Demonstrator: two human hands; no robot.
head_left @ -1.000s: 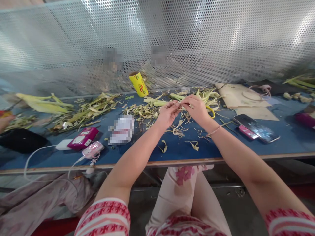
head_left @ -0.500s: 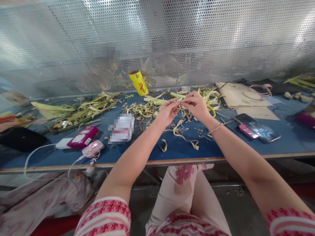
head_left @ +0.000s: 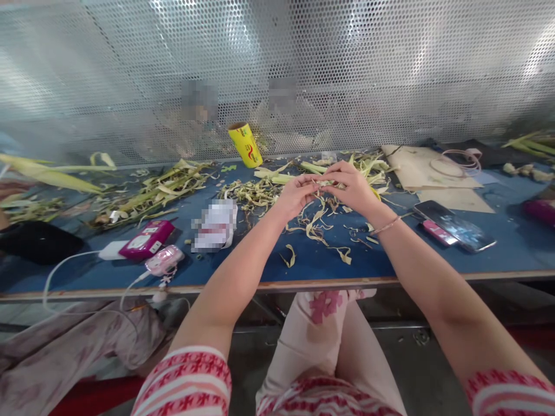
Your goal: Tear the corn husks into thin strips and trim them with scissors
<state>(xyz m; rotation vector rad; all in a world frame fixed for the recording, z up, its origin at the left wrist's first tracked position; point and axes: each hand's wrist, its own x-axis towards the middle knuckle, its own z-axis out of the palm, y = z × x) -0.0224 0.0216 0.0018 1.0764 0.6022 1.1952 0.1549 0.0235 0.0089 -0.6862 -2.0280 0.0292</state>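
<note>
As both forearms [head_left: 251,254] angle inward, left hand [head_left: 296,195] and right hand [head_left: 349,187] meet fingertip-first, grips impossible to tell.

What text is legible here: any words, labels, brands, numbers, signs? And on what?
None can be read with certainty.
Yellow tube: dark lettering and a red mark, too blurred to read.
Purple box: markings on its pale patches, too small to read.
White item beside it: pixelated, nothing readable.
Phone: no words can be made out on the screen.
</note>
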